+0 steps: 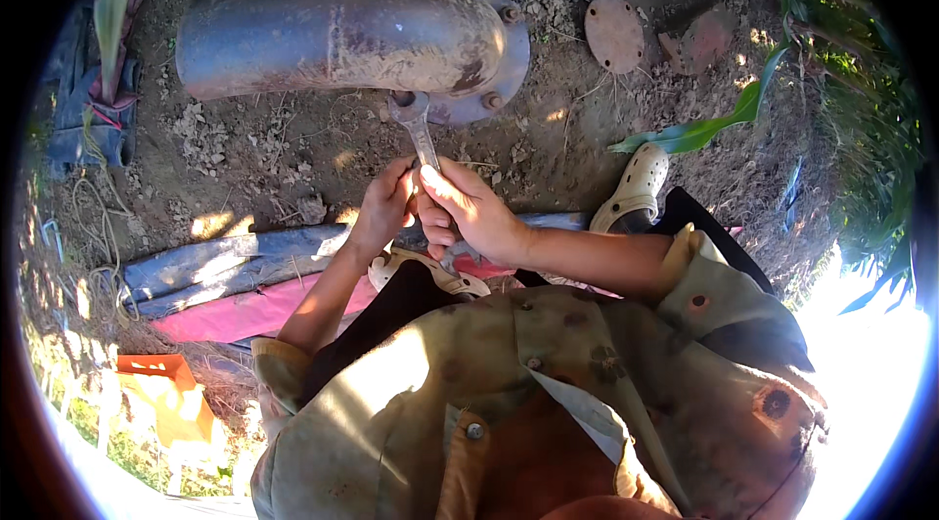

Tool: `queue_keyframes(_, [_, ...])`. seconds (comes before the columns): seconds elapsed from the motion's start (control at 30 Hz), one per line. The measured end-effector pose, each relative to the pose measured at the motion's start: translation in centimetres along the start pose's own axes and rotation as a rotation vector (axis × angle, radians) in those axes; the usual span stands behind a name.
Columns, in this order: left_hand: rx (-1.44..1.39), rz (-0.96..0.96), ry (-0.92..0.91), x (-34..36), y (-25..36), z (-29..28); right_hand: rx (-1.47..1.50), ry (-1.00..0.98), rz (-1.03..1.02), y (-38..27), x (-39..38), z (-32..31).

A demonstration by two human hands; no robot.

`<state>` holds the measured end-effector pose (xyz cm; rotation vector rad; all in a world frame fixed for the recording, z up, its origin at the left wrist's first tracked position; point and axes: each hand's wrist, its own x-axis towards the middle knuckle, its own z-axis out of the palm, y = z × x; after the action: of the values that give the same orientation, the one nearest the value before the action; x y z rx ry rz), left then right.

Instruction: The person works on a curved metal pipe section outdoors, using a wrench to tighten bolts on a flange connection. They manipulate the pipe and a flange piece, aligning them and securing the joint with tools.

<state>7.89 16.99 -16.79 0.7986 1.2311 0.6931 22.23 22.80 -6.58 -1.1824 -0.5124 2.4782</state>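
Note:
A steel wrench [421,136] stands out in front of me, its open jaw up against the near edge of the round flange [511,80]. That flange sits at the right end of a large rusty curved pipe [333,31]; whether the jaw grips a nut there is hidden. My right hand [479,215] is closed around the wrench's handle, thumb lying along it. Beside it, my left hand [384,207] is closed too, fingers at the handle and touching the right hand's fingers. Bolts [492,101] show on the flange's rim.
Right of the pipe lie a round rusty plate with holes [614,34] and another rusty plate [706,39]. A dark flattened hose [225,266] and pink sheeting [254,310] run across near my feet. An orange box [166,393] is lower left; green leaves [714,129] reach in from the right.

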Motion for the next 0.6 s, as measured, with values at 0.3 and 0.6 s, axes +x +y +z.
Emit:
queue_keyframes(0.3, [0.278, -0.298, -0.218, 2.3, 3.6, -0.1, -0.333, -0.376, 0.383, -3.0, -6.5, -1.9])
queue_keyframes(0.6, [-0.600, -0.227, 0.208, 9.0, 7.3, 15.8, -1.269, -0.149, 0.109, -24.5, -4.8, -15.3])
